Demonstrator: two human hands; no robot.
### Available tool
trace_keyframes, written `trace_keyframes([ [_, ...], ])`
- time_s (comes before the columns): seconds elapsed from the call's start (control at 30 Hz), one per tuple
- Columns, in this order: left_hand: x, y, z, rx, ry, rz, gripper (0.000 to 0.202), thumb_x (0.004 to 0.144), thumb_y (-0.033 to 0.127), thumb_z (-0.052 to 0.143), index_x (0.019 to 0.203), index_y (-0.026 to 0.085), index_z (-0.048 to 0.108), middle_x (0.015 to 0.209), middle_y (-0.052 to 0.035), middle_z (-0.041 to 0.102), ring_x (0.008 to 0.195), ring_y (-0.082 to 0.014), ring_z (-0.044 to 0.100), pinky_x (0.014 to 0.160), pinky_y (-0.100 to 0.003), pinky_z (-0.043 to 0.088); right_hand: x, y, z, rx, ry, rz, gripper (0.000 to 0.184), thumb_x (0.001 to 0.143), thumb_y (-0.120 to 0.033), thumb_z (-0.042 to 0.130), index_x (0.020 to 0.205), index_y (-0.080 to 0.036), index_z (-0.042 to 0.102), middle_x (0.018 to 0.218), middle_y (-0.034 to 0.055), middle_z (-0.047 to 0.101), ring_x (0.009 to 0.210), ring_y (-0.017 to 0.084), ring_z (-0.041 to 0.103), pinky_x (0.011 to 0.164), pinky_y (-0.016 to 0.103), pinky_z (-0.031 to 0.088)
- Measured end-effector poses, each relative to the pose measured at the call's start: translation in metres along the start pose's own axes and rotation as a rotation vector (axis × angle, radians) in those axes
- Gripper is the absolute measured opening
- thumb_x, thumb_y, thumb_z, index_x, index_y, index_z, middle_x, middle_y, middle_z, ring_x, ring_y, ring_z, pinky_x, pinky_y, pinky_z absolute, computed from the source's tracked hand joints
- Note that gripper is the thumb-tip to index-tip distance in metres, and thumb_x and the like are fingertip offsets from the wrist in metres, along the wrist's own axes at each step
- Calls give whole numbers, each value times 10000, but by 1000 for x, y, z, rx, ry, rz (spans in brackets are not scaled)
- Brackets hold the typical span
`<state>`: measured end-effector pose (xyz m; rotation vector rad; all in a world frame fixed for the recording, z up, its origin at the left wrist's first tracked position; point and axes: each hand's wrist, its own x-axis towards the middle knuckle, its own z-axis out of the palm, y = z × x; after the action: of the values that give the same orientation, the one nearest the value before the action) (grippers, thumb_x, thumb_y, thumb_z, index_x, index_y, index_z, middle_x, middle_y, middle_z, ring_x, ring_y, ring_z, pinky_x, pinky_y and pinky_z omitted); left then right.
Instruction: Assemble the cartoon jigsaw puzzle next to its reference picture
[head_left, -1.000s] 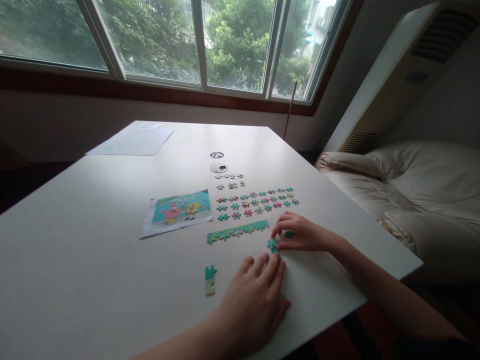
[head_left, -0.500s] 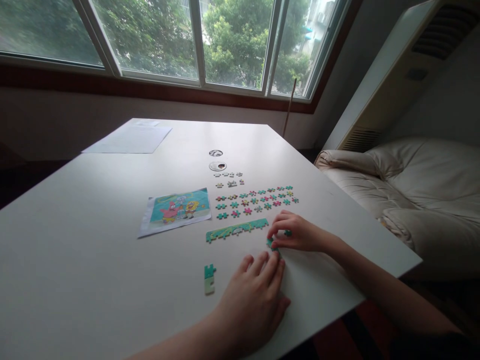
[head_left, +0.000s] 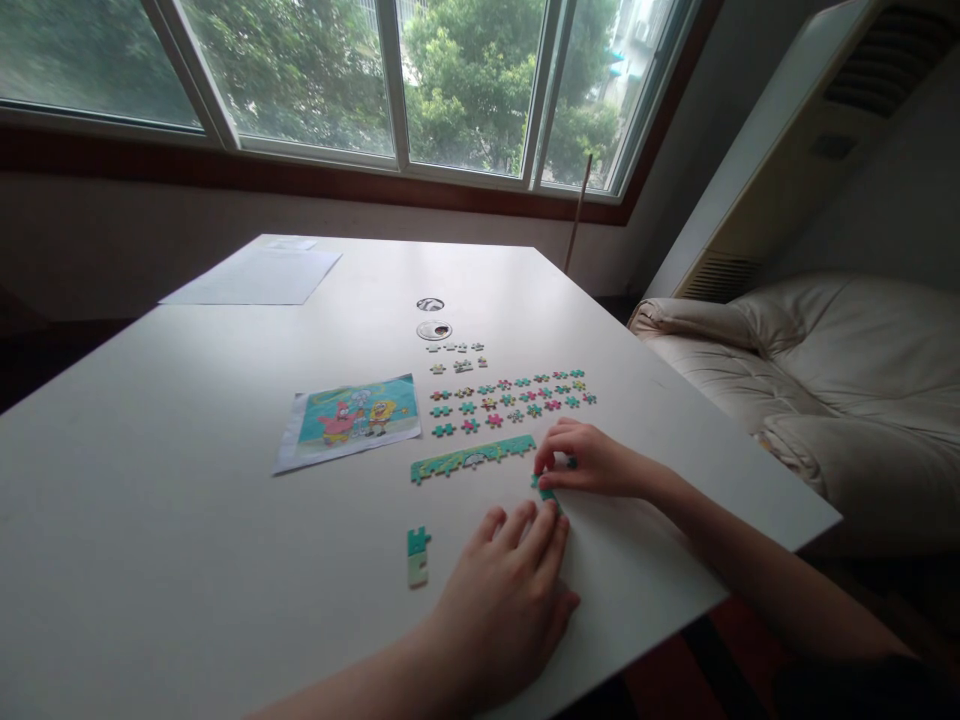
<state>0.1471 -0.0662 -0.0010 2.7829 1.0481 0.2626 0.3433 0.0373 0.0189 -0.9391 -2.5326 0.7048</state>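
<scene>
My left hand point(head_left: 510, 580) lies palm down on the white table, its fingers stretched forward. Its index fingertip touches the near end of some joined green puzzle pieces point(head_left: 547, 494), partly covered by both hands. Thumb and fingers of my right hand point(head_left: 581, 460) are pinched on the far end of these pieces. Another green piece point(head_left: 572, 462) peeks out beside my right hand. Just beyond lies a joined green puzzle strip point(head_left: 474, 458), with its right end close to my right fingertips. To the left of my left hand rests a joined pair of edge pieces point(head_left: 417, 570).
Loose colourful puzzle pieces point(head_left: 495, 421) lie in rows behind the strip, with pale pieces point(head_left: 463, 367) farther back. A printed cartoon picture point(head_left: 319, 405) is at their left. Two round discs point(head_left: 431, 330) and white paper point(head_left: 251, 280) lie farther off. A sofa point(head_left: 810, 370) stands right of the table.
My right fingers have shifted slightly on the green pieces, and a little more of them shows. My left hand stays in place.
</scene>
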Motion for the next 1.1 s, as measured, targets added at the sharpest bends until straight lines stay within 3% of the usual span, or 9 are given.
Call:
trace_keyframes([
  [0.17,1,-1,0,4,1,3,535,955,450,266,1372,141,395,1404,-122,443,1232,-317,438,975,-489,361,0,-3,-2,-27,-4,12,77,783,-259,682,777,-182,674,742,14,634,761,140,549,747,264,421],
  [0.3,1,-2,-1,-2,11,4,519,952,446,283,1369,159,399,1420,-108,426,1233,-306,434,977,-479,357,-4,0,-11,-41,80,8,90,825,-244,629,775,-175,658,768,22,659,761,139,567,781,281,411],
  [0.5,0,-1,-4,-9,16,3,506,951,432,306,1364,160,413,1408,-108,442,1234,-293,439,983,-450,356,-14,16,-32,-107,163,147,191,850,-332,578,783,-172,657,729,34,641,707,140,535,645,250,418],
  [0.67,0,-1,-6,-24,12,6,501,950,429,317,1361,162,417,1408,-109,442,1239,-293,438,991,-454,356,-20,30,-41,-169,194,185,244,859,-367,541,785,-164,653,691,30,618,666,133,529,619,249,406],
  [0.97,-1,-3,-3,-63,18,-59,470,948,453,319,1349,223,401,1473,-128,332,1319,-312,340,1021,-490,331,-25,31,-46,-165,6,344,226,838,-336,525,808,-158,662,729,27,636,629,121,514,611,237,398],
  [1.1,-2,-4,-1,-82,12,-63,458,946,452,329,1339,231,407,1465,-127,345,1328,-314,327,1030,-500,317,-29,29,-52,-84,-73,388,240,815,-358,547,805,-154,671,720,25,637,641,132,526,612,242,408],
])
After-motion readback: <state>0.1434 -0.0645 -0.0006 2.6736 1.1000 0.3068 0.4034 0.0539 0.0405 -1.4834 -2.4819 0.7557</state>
